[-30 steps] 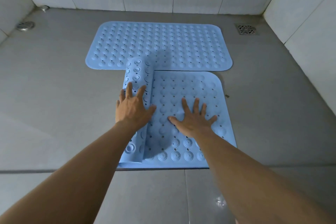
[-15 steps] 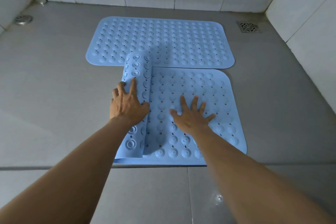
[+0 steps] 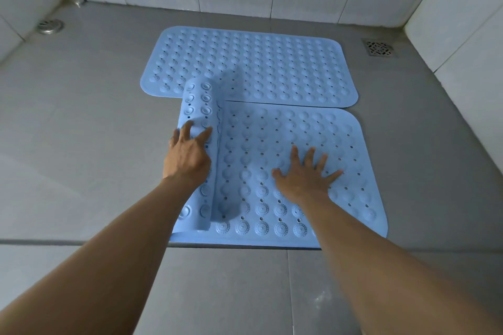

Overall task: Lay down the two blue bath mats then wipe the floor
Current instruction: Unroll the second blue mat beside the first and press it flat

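Note:
One blue bath mat [image 3: 253,62] lies flat on the grey floor [image 3: 81,130], near the back wall. The second blue bath mat [image 3: 294,130] lies just in front of it, its right part flat. Its left part is still curled into a roll [image 3: 198,100] that shows the suction cups of the underside. My left hand [image 3: 187,155] rests on that roll, fingers curved over its left side. Palm down with fingers spread, my right hand [image 3: 304,174] presses on the flat part of the mat.
White tiled walls enclose the floor at the back, left and right. A round drain [image 3: 50,26] sits in the far left corner, a square drain grate [image 3: 379,47] in the far right. A floor seam [image 3: 81,241] runs across just before the near mat's edge.
My left hand has pushed the roll leftward, so more of the second mat lies flat. My right hand stays pressed on the flat part.

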`<action>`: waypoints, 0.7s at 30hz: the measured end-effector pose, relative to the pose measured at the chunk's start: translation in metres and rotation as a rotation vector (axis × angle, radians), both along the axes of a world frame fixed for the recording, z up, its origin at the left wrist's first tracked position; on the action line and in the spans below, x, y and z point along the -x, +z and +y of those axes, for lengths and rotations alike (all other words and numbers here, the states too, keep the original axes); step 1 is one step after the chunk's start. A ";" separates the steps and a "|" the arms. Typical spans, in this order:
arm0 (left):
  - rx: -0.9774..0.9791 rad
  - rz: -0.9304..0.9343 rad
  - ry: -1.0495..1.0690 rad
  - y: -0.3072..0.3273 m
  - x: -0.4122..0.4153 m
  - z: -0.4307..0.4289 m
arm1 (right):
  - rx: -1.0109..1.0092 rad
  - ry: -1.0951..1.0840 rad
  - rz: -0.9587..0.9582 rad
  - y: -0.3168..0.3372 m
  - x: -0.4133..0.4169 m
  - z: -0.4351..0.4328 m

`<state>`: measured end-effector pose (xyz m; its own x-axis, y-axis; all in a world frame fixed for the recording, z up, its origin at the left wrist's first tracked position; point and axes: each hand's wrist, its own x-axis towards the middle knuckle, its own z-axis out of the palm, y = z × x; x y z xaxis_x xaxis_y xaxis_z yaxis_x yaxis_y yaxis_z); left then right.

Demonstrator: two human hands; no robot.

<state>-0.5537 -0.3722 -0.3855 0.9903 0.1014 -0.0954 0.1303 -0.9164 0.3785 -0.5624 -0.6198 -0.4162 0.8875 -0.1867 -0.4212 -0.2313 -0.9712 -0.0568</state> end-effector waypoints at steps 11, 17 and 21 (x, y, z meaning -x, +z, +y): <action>-0.063 0.058 0.044 0.000 -0.002 0.018 | -0.124 0.005 0.051 -0.009 0.007 0.022; -0.078 0.161 0.025 -0.001 -0.007 0.038 | -0.094 -0.020 0.064 0.000 0.003 0.011; -0.219 0.124 0.049 -0.003 -0.002 0.042 | -0.051 0.091 -0.013 0.005 -0.005 0.032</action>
